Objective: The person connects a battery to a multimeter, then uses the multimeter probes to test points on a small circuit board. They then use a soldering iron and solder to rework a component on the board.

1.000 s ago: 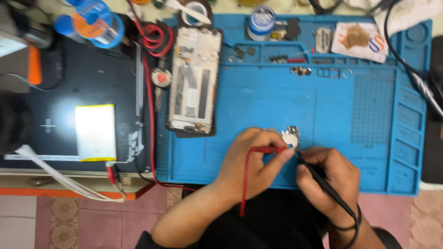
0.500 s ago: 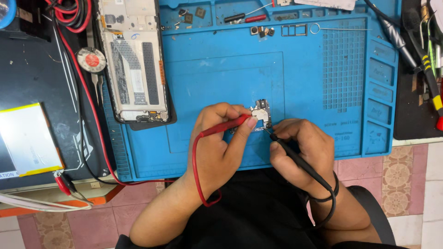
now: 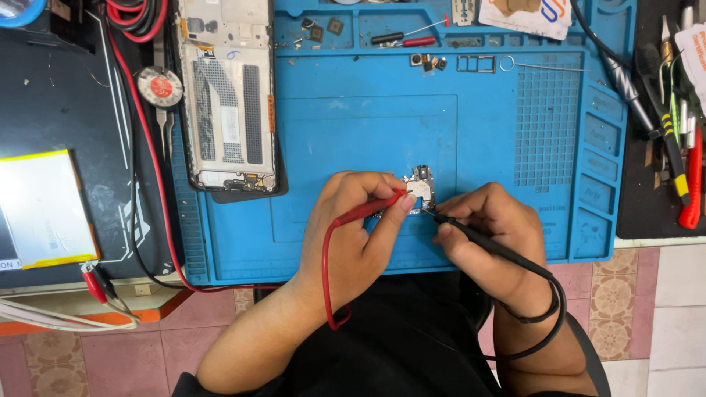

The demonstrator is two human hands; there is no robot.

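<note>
A small circuit board [image 3: 421,187] with a silver shield lies on the blue work mat [image 3: 368,132]. My left hand [image 3: 351,228] pinches a red test probe [image 3: 368,209], its tip on the board's left side. A red lead loops down from it over my wrist. My right hand [image 3: 489,235] grips a black test probe [image 3: 471,234] like a pen, its tip touching the board's lower right. The black lead curls around my right wrist.
An opened phone frame [image 3: 229,95] lies at the mat's upper left. Small parts and screws [image 3: 426,60] sit in the mat's top trays. Screwdrivers and tools [image 3: 673,140] rest on a black pad at right. A flat battery [image 3: 37,209] and crocodile clip [image 3: 94,283] lie left.
The view has shifted and drawn closer, so the mat sits higher in frame. Both hands stay on the board with the probes, barely moved.
</note>
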